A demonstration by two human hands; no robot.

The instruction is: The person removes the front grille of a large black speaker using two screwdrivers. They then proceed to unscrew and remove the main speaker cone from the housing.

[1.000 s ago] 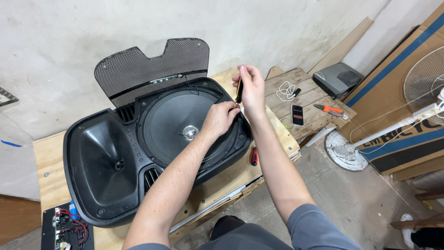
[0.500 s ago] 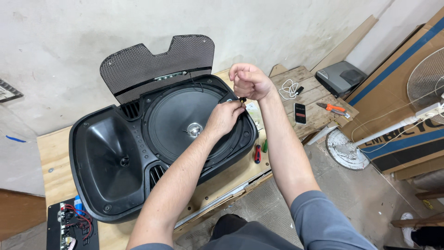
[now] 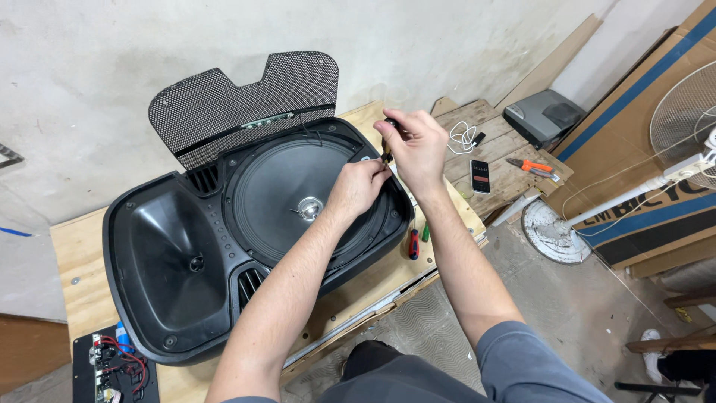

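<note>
A black speaker cabinet (image 3: 171, 283) lies face up on a wooden bench (image 3: 74, 261), with its round woofer (image 3: 298, 198) exposed and a horn opening at the left. My right hand (image 3: 414, 145) is shut on a screwdriver (image 3: 386, 153) held upright over the woofer's right rim. My left hand (image 3: 358, 186) pinches at the same rim spot, right below the screwdriver tip. A perforated black grille (image 3: 239, 101) leans against the wall behind the cabinet.
A red-handled screwdriver (image 3: 412, 244) and a green one (image 3: 425, 233) lie on the bench by the cabinet. A phone (image 3: 481, 175), orange pliers (image 3: 531, 166), white cable (image 3: 464, 138) and grey box (image 3: 543, 116) sit on a pallet. A circuit board (image 3: 112, 366) lies lower left; a fan (image 3: 690, 127) stands right.
My right hand has dropped from above the cabinet's edge down to the woofer rim with the screwdriver, closing in on my left hand. The view has shifted slightly.
</note>
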